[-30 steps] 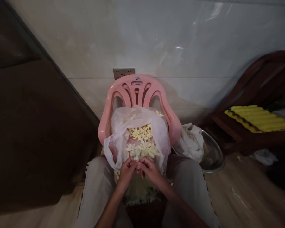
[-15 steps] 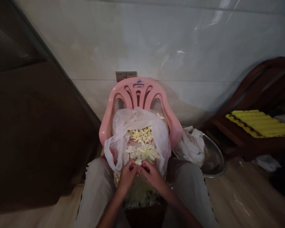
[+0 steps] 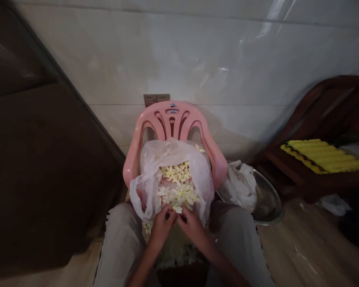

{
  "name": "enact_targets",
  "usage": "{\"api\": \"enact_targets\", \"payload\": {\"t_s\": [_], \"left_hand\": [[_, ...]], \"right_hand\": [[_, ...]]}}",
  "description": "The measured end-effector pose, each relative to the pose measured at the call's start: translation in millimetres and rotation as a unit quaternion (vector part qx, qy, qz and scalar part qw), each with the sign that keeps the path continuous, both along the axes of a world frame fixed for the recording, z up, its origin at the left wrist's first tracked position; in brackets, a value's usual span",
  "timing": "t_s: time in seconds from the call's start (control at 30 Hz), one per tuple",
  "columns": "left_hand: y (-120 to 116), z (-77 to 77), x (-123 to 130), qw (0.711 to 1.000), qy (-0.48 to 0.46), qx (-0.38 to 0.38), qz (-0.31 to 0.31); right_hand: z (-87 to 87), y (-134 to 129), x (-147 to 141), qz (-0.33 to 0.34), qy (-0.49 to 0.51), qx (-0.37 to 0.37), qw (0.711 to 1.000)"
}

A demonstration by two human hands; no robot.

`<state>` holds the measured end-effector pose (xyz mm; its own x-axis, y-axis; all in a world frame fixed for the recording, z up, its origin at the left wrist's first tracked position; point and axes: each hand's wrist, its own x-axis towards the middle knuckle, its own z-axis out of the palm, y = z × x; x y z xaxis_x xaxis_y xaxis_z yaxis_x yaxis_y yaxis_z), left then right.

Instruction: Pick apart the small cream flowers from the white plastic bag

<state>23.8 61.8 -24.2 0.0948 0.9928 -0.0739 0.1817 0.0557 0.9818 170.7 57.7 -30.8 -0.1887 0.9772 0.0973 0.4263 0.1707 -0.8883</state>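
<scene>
My left hand (image 3: 162, 224) and my right hand (image 3: 190, 223) meet at the near edge of a pile of pale yellow-white flowers (image 3: 181, 193). Pinched between both hands' fingertips is a single flower (image 3: 177, 209), its petals showing above the fingers. The pile lies at the mouth of a thin white plastic bag (image 3: 202, 175), with more loose flowers (image 3: 179, 170) deeper inside. The bag rests on the seat of a pink plastic chair (image 3: 218, 159). Whether a thread or needle is in my fingers is too small to make out.
A metal basin (image 3: 273, 201) holding a white crumpled bag (image 3: 242, 183) stands on the floor to the right. Beyond it, a yellow ridged pad (image 3: 323, 155) lies on a dark red wooden chair (image 3: 287, 167). A dark cabinet (image 3: 42, 167) fills the left side.
My hands have drawn slightly toward me and the flower shows more between the fingertips. The whole view has shifted a little as my head moved.
</scene>
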Motion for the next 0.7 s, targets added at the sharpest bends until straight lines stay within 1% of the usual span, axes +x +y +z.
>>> {"api": "enact_targets", "payload": {"t_s": [0.1,0.27,0.37,0.43,0.5,0.63,0.7], "left_hand": [[-0.8,0.0,1.0,1.0,0.0,0.0,-0.009],[-2.7,11.5,3.0,0.999,0.041,0.019,-0.031],[-2.1,15.0,2.3,0.996,0.068,0.042,-0.04],[-1.1,12.3,0.4,0.994,0.082,0.049,-0.045],[-0.1,6.5,-2.3,0.994,0.09,0.044,-0.044],[2.7,-3.7,-5.8,0.993,0.112,0.022,-0.016],[5.4,-4.8,-6.3,0.992,0.122,0.022,0.003]], "right_hand": [[0.0,1.9,1.9,-0.02,0.02,0.006,1.0],[-1.9,4.7,3.3,-0.103,0.021,0.036,0.994],[-1.2,4.3,0.2,-0.134,0.017,0.047,0.99],[0.8,6.9,0.0,-0.154,0.016,0.053,0.986],[3.9,13.4,4.9,-0.196,0.02,0.056,0.979],[11.9,29.7,27.5,-0.297,0.032,0.058,0.953],[14.7,32.4,36.4,-0.316,0.02,0.056,0.947]]}}
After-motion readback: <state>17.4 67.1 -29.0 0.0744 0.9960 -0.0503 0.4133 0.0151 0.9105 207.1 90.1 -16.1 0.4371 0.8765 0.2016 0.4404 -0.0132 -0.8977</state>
